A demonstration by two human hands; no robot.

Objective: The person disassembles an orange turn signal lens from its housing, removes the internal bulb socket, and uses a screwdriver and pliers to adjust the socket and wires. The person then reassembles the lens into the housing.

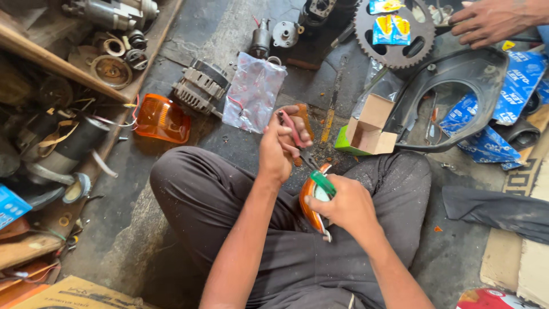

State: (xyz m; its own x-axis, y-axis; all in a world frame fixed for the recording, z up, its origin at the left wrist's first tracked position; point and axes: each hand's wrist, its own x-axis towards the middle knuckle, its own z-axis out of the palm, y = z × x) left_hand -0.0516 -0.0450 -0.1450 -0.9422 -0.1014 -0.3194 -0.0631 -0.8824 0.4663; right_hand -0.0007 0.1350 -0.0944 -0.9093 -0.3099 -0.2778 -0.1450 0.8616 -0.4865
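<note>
The orange lamp [311,207] sits gripped in our right hand [343,207] over our lap, near the middle, green screwdriver alongside, while our left hand [280,146] closes red pliers [297,140] on its far edge, so dismantling looks under way, not finished.

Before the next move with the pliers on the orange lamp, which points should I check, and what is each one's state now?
1. Left hand holds red-handled pliers firmly: ok.
2. Right hand steadies orange lamp: ok.
3. Plier tips meet the lamp: cannot tell, partly hidden.
4. Green-handled tool in right hand sits clear of the tips: cannot tell.
5. Lamp rests over the lap, not the floor: ok.
6. Other person's hand is far away: ok.
</note>
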